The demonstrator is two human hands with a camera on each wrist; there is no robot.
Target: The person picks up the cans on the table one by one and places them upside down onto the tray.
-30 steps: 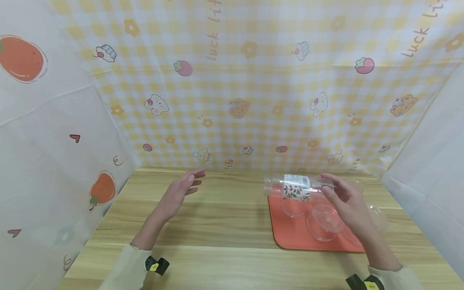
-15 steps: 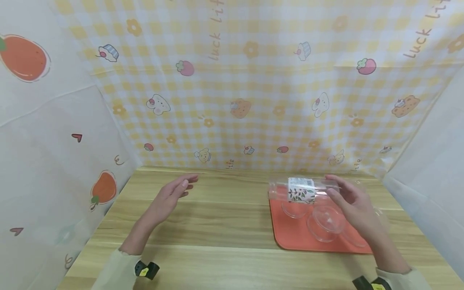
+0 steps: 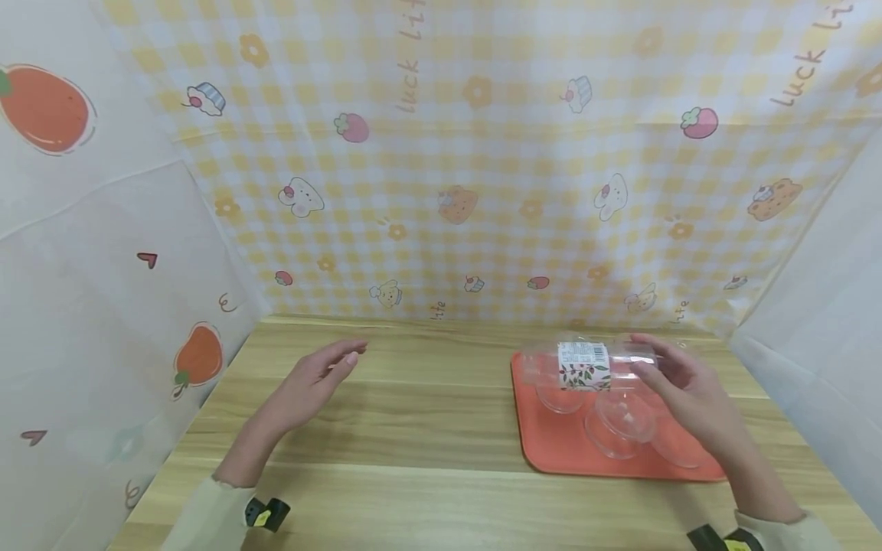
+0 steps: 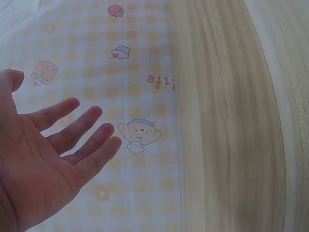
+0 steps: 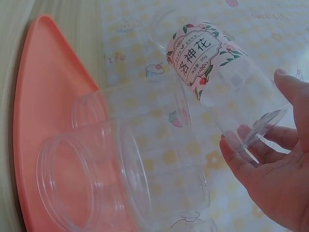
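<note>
My right hand (image 3: 699,402) grips a clear plastic jar (image 3: 584,367) near its bottom end, fingers on one side and thumb on the other. The jar lies sideways over the orange tray (image 3: 540,459), its mouth end pointing left in the head view. In the right wrist view its pink floral label (image 5: 198,55) with dark characters is readable, and the jar looks see-through with nothing inside. Below it, several more clear jars (image 5: 67,179) stand on the tray. My left hand (image 3: 303,390) hovers over the left part of the table, fingers loosely extended, holding nothing.
The wood-grain table (image 3: 427,428) runs back to a yellow checked cloth (image 3: 413,153) that hangs behind it. White printed cloth (image 3: 96,321) closes off the left side, and a pale sheet (image 3: 820,337) the right.
My right hand has shifted a little to the right and toward me with the jar. The left hand has drifted left and slightly nearer.
</note>
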